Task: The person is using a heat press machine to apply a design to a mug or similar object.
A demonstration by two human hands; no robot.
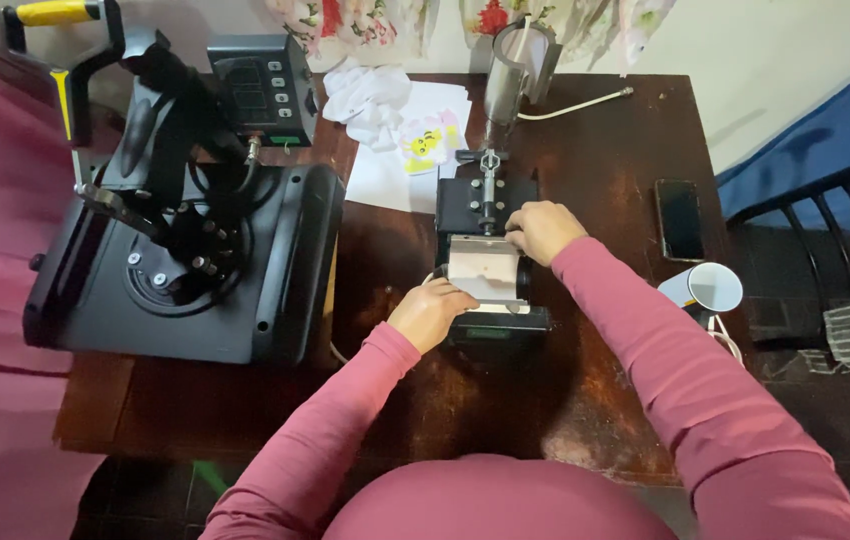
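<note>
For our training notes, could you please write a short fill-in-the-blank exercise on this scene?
1. Both hands rest on the small ____ mug press.
2. The phone lies to the ____ of that press.
3. The white mug lies on its ____.
4. The person's sleeves are ____.

Missing words: black; right; side; pink

Single head view – looks steeply down, close over dark wooden table [605, 180]

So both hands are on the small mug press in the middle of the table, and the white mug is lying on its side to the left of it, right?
Not quite. The head view shows both the left hand and the right hand on the small mug press, but the white mug lies on its side to the right of it, near the table's right edge.
</note>
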